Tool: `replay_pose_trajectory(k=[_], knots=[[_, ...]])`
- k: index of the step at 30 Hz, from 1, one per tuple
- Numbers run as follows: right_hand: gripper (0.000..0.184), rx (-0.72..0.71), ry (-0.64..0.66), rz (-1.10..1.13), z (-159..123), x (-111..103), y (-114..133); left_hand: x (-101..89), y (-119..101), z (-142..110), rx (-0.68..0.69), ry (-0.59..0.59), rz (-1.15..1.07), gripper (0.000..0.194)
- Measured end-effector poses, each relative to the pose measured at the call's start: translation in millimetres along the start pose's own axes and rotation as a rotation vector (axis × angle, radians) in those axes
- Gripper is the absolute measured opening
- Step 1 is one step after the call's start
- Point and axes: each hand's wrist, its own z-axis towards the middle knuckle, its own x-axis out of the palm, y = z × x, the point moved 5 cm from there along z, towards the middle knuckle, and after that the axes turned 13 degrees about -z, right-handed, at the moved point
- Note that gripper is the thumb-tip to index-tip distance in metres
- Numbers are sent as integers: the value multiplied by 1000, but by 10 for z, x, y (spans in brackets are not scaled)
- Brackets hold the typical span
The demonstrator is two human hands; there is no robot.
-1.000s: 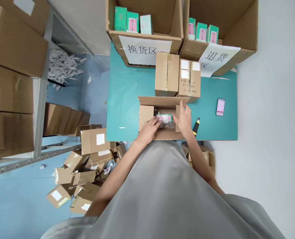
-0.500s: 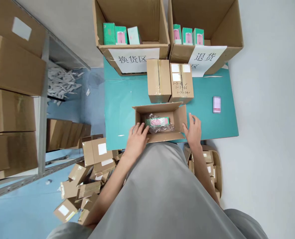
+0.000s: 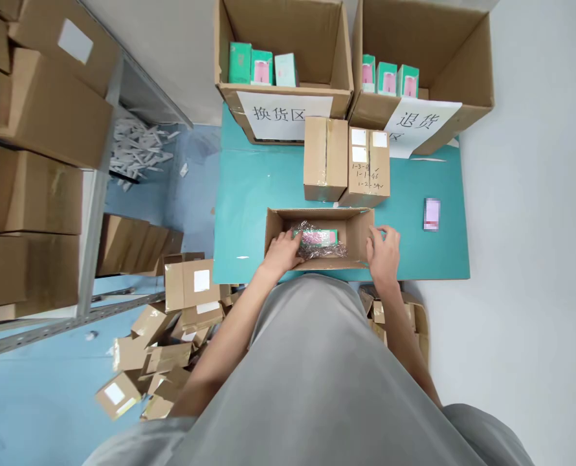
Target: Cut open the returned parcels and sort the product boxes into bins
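Observation:
An open cardboard box (image 3: 321,265) stands near the table's front edge. Inside it lies a small green and pink box (image 3: 321,237) in clear bubble wrap (image 3: 324,251). My left hand (image 3: 283,252) reaches over the left side into the carton, its thumb and fingers around the left end of the wrapped item; part of the fingers is hidden by the wrap. At the carton's right wall, my right hand (image 3: 384,254) has its fingers curled on the edge.
Two closed cartons (image 3: 325,158) stand behind on the teal table (image 3: 249,188). Further back are two large cartons (image 3: 288,97) with paper signs and several green boxes. A phone-like object (image 3: 432,214) lies right. Shelving (image 3: 91,243) and piled cartons (image 3: 169,359) are at left.
My left hand has moved from the carton's front left edge into it, onto the wrapped item. The carton's flaps have gone down outward. My right hand stays at the right side.

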Motion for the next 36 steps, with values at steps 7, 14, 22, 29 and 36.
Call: replay_pose_trajectory(k=[7,14,22,29,36], knots=[[52,-100,8,-37,14,87,128,450,-269,862,-197,153,1,107],[36,-247,265,-306,-17,129,376,524,-337,901,-206,175,100,73],[46,-359,628,-464,230,437,1136,612,-269,636,-235,159,113,68],[36,-292,820,-516,703,1232,1528,475,-190,472,-241,71,123,68],[44,-264,819,-520,607,1357,1352,339,-86,361,-245,9,55,57]])
